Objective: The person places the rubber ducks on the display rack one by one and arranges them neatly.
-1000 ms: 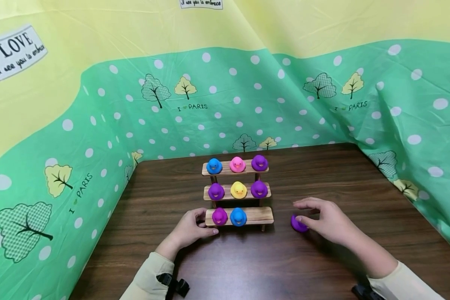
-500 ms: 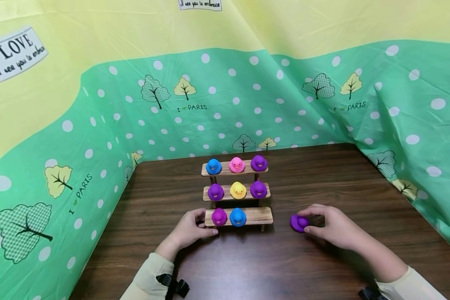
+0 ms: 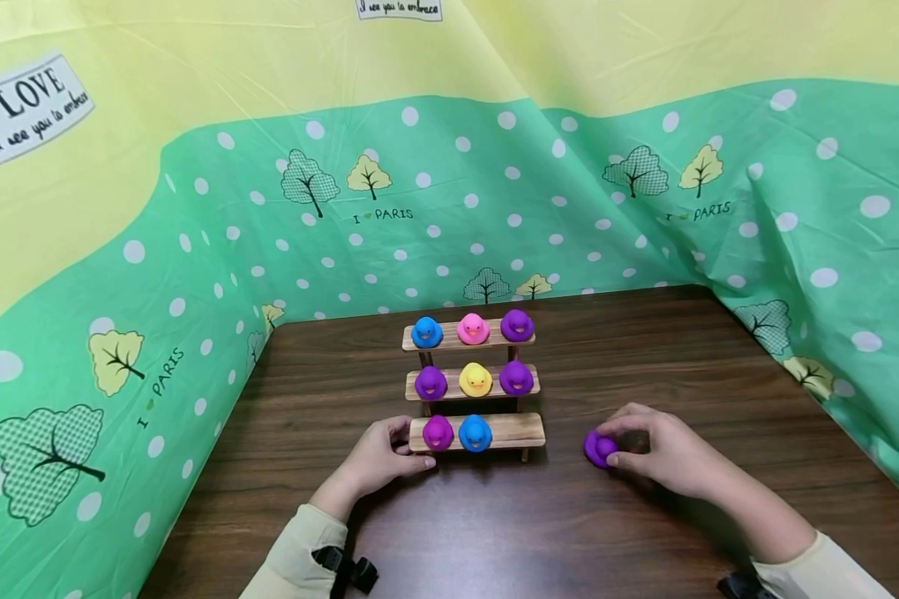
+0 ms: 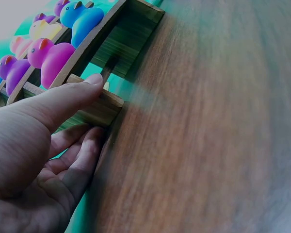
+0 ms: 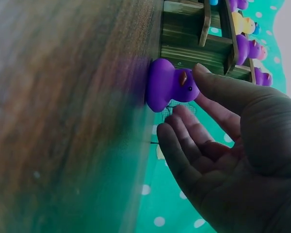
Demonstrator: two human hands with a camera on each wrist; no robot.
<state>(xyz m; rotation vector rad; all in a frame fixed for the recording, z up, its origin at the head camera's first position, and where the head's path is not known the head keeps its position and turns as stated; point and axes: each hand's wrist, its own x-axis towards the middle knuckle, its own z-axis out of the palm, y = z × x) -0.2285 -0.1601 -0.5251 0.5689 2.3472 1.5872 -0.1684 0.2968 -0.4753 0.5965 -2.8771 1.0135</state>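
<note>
A three-tier wooden stand (image 3: 520,431) holds small rubber ducks in rows. On its bottom tier sit a magenta duck (image 3: 438,433) at the left and a blue duck (image 3: 475,433) in the middle, with bare wood to their right. My left hand (image 3: 380,456) grips the stand's lower left end; the left wrist view has the thumb on top and the fingers under and behind. Right of the stand, a purple rubber duck (image 3: 599,449) rests on the table. My right hand (image 3: 663,449) pinches its head between thumb and index finger, the other fingers hanging loosely below in the right wrist view.
The middle tier carries a yellow duck (image 3: 475,379) between two purple ones. Blue, pink (image 3: 473,329) and purple ducks stand on the top tier. Behind and beside the dark wooden table (image 3: 494,524) hangs a green and yellow cloth (image 3: 449,200).
My right hand has drawn back slightly and closed its thumb and finger on the purple duck's head. The duck has turned and shifted a little right. My left hand stays on the stand.
</note>
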